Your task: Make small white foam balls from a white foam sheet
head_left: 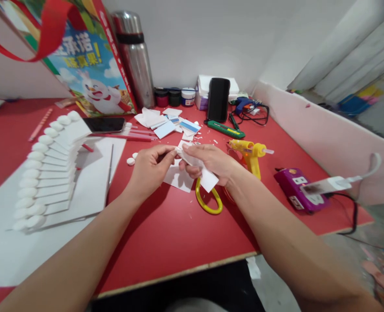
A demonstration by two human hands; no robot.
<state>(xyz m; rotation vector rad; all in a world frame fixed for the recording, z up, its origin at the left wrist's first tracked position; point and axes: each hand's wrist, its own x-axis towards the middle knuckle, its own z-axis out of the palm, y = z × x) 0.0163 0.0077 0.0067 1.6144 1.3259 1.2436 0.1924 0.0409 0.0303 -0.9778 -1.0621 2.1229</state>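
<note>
- We see plain white on our card [209,178].
- Our table [165,242] is red.
- Our glue gun [249,151] is yellow.
- Our cutter [226,129] is green with yellow.
- Our power socket [285,184] is purple.
- Our flask [137,71] is silver, banded black.
- Our bag [74,71] shows a white cartoon animal [98,97] against blue.

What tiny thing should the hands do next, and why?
Maybe the left hand should gently press the end of the white card: it seems to pinch there, the right hand holds the card, and stepped cards nearby carry round white pieces at their ends.
</note>
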